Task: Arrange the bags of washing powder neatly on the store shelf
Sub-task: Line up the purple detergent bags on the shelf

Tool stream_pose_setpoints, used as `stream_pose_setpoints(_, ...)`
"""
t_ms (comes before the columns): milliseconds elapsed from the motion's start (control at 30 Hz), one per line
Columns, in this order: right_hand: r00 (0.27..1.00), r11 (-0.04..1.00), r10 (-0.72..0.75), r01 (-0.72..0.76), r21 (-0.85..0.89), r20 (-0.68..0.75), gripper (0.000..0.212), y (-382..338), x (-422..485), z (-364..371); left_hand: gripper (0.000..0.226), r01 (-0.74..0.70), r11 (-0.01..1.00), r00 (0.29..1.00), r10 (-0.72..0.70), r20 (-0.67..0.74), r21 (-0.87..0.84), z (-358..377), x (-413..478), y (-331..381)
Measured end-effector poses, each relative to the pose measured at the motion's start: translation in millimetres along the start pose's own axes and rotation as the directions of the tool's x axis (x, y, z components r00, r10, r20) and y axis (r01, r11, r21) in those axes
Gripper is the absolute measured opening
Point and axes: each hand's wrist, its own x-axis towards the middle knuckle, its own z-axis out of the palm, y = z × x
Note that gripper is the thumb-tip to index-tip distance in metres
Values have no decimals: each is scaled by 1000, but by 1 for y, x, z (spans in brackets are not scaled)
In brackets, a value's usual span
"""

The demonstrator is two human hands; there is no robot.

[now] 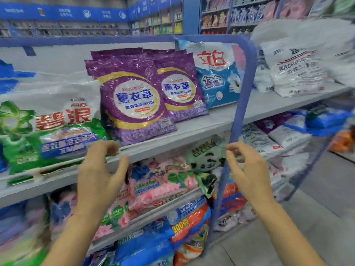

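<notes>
Between placements, likely: both hands empty before the shelf lip [192,129]. Left of the blue upright [238,104]: green-white bag [53,123], then front purple bag [134,100] with its base at the lip. Left hand [99,175] half-curled, right hand [247,169] loosely pinched, holding nothing. Next: push purple back; bare shelf beside upright.
</notes>
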Motion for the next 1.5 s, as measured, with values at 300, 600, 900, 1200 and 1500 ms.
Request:
stream_pose_setpoints(300, 972, 952, 224, -234, -196, -74, 17, 180, -25, -128, 36, -11, 1000, 918, 21, 397, -29, 162, -65, 98)
stream_pose_setpoints(600, 891, 865, 441, -454, -215, -105, 13, 314, -38, -226, 12, 123, 985, 750, -175, 638, 125, 288, -113, 186)
stream_pose_setpoints(900, 771, 785, 616, -618, 38, -162, 25, 417, -11, -226, 12, 164, 982, 738, -182, 650, 88, 395, -70, 214)
stream_pose_setpoints(1200, 777, 785, 613, -620, -6, -143, 5, 524, 88, -229, 11, 204, 961, 745, -277, 606, 188, 507, 1, 212)
stream_pose_setpoints(1500, 880, 894, 447, -444, -60, 160, 6, 622, 210, -182, 25, 325, 875, 763, -467, 447, 358, 575, 2, 226)
